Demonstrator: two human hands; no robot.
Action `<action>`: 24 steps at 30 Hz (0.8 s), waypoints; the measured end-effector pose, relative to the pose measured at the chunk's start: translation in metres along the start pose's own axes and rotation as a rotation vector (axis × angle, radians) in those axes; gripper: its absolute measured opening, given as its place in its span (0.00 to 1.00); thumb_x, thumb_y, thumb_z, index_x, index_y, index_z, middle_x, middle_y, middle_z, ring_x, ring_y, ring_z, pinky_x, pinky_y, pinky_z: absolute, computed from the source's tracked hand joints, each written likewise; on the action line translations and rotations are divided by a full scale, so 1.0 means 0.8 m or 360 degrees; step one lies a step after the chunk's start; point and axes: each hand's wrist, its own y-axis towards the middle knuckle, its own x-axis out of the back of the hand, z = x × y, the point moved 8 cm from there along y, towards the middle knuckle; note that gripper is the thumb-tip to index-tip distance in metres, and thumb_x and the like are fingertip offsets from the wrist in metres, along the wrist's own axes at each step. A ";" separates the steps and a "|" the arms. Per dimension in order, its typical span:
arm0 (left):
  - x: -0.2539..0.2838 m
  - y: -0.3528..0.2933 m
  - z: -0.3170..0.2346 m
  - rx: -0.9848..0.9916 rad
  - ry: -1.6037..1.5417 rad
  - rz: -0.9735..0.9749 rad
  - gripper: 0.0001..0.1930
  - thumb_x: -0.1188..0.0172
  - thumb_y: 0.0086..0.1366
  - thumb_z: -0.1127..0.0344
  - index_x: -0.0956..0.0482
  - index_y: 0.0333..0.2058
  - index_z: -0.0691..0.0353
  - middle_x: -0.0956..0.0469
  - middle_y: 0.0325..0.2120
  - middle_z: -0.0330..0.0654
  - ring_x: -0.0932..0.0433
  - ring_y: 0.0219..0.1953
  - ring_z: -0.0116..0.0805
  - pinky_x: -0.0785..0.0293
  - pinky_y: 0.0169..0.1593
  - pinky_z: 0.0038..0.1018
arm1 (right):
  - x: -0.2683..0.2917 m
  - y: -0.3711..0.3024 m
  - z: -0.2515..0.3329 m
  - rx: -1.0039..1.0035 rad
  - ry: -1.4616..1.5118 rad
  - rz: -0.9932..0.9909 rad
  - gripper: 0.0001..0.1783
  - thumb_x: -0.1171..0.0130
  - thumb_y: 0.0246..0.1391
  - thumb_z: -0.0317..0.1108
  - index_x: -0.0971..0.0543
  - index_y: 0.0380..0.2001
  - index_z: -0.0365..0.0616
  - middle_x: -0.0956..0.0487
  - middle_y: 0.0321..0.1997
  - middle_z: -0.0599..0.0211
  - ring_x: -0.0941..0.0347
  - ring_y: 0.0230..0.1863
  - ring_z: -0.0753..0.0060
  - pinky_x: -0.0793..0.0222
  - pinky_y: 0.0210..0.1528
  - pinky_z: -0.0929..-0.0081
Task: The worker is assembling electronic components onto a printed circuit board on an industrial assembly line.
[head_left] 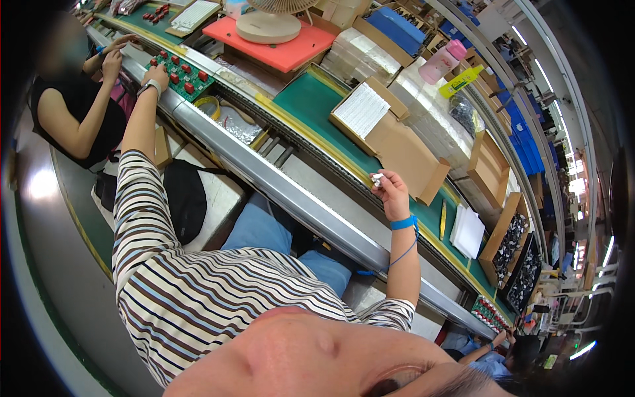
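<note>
At the left, my left hand (pixel 155 77) reaches far along the line. Its bent fingers close on the near left edge of a green circuit board (pixel 190 78) that carries several red block-shaped components. My right hand (pixel 393 193) is raised above the work line. Its thumb and fingers pinch small white parts (pixel 377 178), too small to name exactly. A blue wrist strap (pixel 404 223) with a cord circles that wrist. Just beyond the right hand lies an open cardboard box (pixel 403 149), with a white sheet of small pieces (pixel 362 109) at its far left end.
A metal rail (pixel 264 169) runs between me and the line. Yellow tape (pixel 210 106) lies below the board. Tweezers (pixel 443 220), white sheets (pixel 467 233) and a box of dark parts (pixel 506 248) sit right. A fan (pixel 268 26) stands at the back. People work at both sides.
</note>
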 end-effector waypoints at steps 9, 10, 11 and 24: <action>-0.036 0.057 0.020 -0.0224 0.0190 -0.0027 0.23 0.55 0.58 0.66 0.36 0.54 0.47 0.38 0.55 0.44 0.38 0.56 0.40 0.37 0.55 0.34 | -0.007 0.003 0.000 -0.0015 0.0001 0.0005 0.10 0.53 0.56 0.30 0.29 0.40 0.39 0.24 0.39 0.61 0.29 0.31 0.78 0.28 0.36 0.80; -0.032 0.052 0.003 -0.0260 0.0125 0.0058 0.21 0.55 0.58 0.66 0.34 0.52 0.48 0.36 0.53 0.44 0.35 0.54 0.40 0.37 0.54 0.33 | -0.003 0.001 0.000 -0.0012 0.0005 -0.0012 0.10 0.53 0.56 0.30 0.29 0.40 0.39 0.24 0.39 0.61 0.29 0.31 0.78 0.28 0.36 0.80; -0.032 0.048 -0.008 -0.0289 0.0063 0.0145 0.19 0.54 0.58 0.67 0.31 0.50 0.48 0.34 0.52 0.45 0.33 0.52 0.41 0.36 0.53 0.33 | 0.002 0.000 0.001 -0.0020 -0.0014 -0.0034 0.10 0.52 0.56 0.30 0.29 0.40 0.39 0.24 0.39 0.62 0.29 0.31 0.78 0.28 0.36 0.80; 0.013 -0.085 -0.070 -0.0776 -0.0556 0.0197 0.11 0.44 0.55 0.63 0.23 0.37 0.58 0.22 0.30 0.45 0.24 0.35 0.38 0.30 0.41 0.29 | -0.008 0.000 -0.002 -0.0044 -0.0110 0.0039 0.10 0.48 0.53 0.28 0.27 0.40 0.39 0.25 0.35 0.68 0.29 0.33 0.79 0.30 0.37 0.81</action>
